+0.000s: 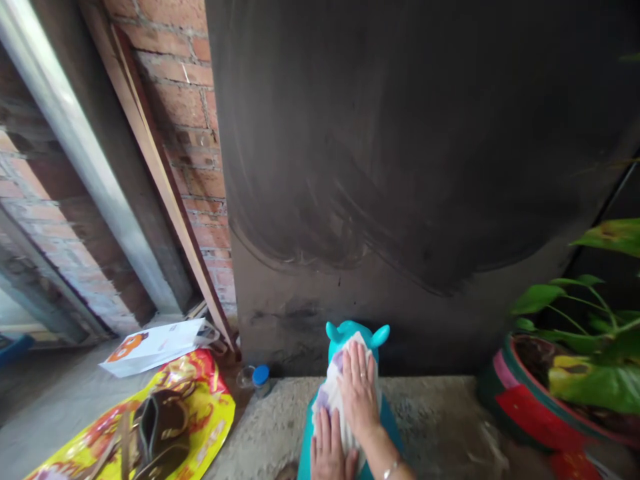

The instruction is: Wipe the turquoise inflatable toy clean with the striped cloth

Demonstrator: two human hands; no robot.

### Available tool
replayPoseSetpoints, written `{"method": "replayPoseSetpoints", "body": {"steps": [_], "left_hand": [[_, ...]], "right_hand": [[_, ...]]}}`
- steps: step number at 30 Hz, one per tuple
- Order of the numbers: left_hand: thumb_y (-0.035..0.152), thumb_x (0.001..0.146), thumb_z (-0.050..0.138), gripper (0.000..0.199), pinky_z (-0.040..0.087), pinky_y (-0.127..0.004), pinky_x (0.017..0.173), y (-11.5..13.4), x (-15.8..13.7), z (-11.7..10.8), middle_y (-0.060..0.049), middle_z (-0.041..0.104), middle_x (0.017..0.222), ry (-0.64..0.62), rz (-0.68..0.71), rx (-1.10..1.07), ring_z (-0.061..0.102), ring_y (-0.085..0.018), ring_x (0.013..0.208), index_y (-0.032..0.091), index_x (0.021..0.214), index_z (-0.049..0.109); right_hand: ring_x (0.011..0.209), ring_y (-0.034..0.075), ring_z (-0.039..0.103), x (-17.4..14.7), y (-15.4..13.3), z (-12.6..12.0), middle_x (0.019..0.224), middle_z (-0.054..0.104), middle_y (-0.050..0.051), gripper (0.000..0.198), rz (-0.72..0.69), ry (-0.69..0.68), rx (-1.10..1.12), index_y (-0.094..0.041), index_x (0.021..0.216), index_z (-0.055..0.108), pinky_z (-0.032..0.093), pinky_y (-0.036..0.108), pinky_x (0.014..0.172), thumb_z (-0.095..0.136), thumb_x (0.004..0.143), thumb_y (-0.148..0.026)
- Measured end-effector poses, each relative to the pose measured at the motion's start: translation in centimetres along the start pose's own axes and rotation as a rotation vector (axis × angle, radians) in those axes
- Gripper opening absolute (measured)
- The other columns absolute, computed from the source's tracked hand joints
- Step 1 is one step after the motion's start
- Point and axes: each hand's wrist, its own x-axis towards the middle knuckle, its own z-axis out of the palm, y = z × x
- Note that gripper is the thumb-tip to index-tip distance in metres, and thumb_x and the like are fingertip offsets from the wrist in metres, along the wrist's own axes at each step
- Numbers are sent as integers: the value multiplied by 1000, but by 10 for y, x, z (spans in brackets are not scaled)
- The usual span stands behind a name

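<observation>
at the foot of a large dark wall panel with sweeping smears [400,167], i have the smooth teal animal-shaped figure with two rounded ears [345,329] low in my view, standing on a rough grey concrete ledge [430,403]. a thin white cloth with pale purple patches [333,387] lies along its head and back. the right hand [361,393], ringed and braceleted, rests spread on the cloth near the head; the left hand [330,450] lies flat lower down. neither is clenched, and i judge the palms are flattened so the cloth follows the curved surface. the panel behind limits reach past the head. on the right, a dark green pot with a red band [515,397] and its broad leaves crowd that side; on the left sit a small blue-lidded jar [261,375], a white printed paper bag [170,343] and a brown handbag [173,427] on yellow-and-red printed plastic [215,403], well apart from the hands.
</observation>
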Motion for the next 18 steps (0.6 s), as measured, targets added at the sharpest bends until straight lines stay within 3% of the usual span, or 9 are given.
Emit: {"method": "replayPoseSetpoints", "body": {"steps": [2, 6, 9, 12, 13, 15, 17, 18], "left_hand": [[27, 89, 51, 60, 54, -45, 104, 3, 31, 11, -17, 47, 152, -31, 8, -94, 45, -34, 140, 10, 146, 44], [35, 97, 42, 74, 49, -47, 112, 3, 73, 18, -29, 33, 157, -43, -65, -238, 35, -37, 145, -2, 153, 11], [34, 99, 40, 79, 53, -45, 107, -2, 75, 21, -31, 34, 155, -27, 12, -183, 40, -36, 142, 3, 153, -10], [23, 96, 42, 82, 57, -44, 101, -9, 59, 25, -25, 46, 150, 69, 83, -71, 50, -33, 137, 12, 152, -17], [20, 94, 43, 80, 58, -44, 99, -10, 51, 26, -24, 50, 148, 100, 76, -32, 52, -32, 135, 12, 154, -11], [20, 91, 45, 69, 59, -43, 94, -13, 35, 26, -21, 55, 144, 122, 67, 38, 57, -32, 131, 11, 155, 18], [26, 91, 48, 53, 59, -41, 90, -15, 19, 23, -23, 58, 140, 103, 51, 97, 59, -33, 128, 8, 140, 51], [30, 90, 50, 49, 59, -40, 88, -16, 12, 20, -24, 60, 137, 87, 40, 119, 60, -34, 126, 7, 132, 60]], "right_hand": [[149, 32, 23, 43, 5, -11, 158, 32, 18, 56, 45, -143, 44, -8, 147, 42, 21, 55, 123, 46, 100, -38], [136, 36, 45, 107, 10, -19, 136, 60, 17, 50, 45, -315, 100, -11, 127, 64, 33, 55, 115, 51, 95, -47], [133, 35, 47, 115, 10, -18, 132, 63, 15, 48, 17, -319, 100, -12, 123, 67, 35, 54, 114, 53, 93, -47], [140, 33, 39, 92, 7, -19, 145, 52, 15, 54, 39, -203, 97, -9, 133, 59, 31, 48, 119, 49, 96, -47], [143, 32, 35, 80, 6, -19, 149, 47, 15, 55, 45, -154, 96, -9, 136, 56, 29, 48, 120, 47, 97, -46], [148, 32, 26, 48, 3, -14, 156, 37, 14, 55, 33, -55, 83, -10, 143, 49, 26, 51, 122, 46, 98, -42], [151, 33, 19, 11, 0, -1, 160, 28, 15, 61, 35, 32, 72, -14, 151, 35, 27, 56, 121, 48, 98, -41], [151, 34, 17, -7, -1, 8, 162, 24, 17, 68, 65, 68, 80, -14, 155, 26, 30, 57, 119, 48, 98, -42]]}}
